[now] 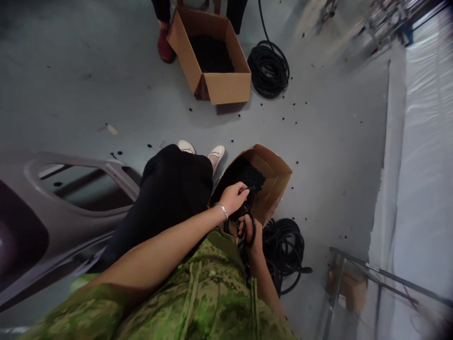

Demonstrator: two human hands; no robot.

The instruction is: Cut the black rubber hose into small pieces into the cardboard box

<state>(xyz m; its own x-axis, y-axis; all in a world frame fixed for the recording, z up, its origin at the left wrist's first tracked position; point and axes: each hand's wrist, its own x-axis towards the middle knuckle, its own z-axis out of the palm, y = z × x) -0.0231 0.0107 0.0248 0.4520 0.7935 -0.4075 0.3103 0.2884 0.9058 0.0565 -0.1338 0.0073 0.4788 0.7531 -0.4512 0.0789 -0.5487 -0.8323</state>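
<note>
Over an open cardboard box [279,174], my left hand [234,197] pinches a thin black piece whose shape I cannot make out well. Just below it, at the box's near edge, my right hand [252,229] has its fingers through the black loop handles of scissors [250,230]. The blades are hard to see against the dark inside. Many small black pieces [254,177] lie in the box. A coil of black hose [286,245] rests on the floor beside my right hand.
Ahead, another open box [228,87] holds black pieces, with a person's red shoe [165,47] beside it. A second hose coil [269,69] lies to its right. A grey car body panel [81,184] stands at left, a metal frame [375,271] at lower right. Black bits dot the floor.
</note>
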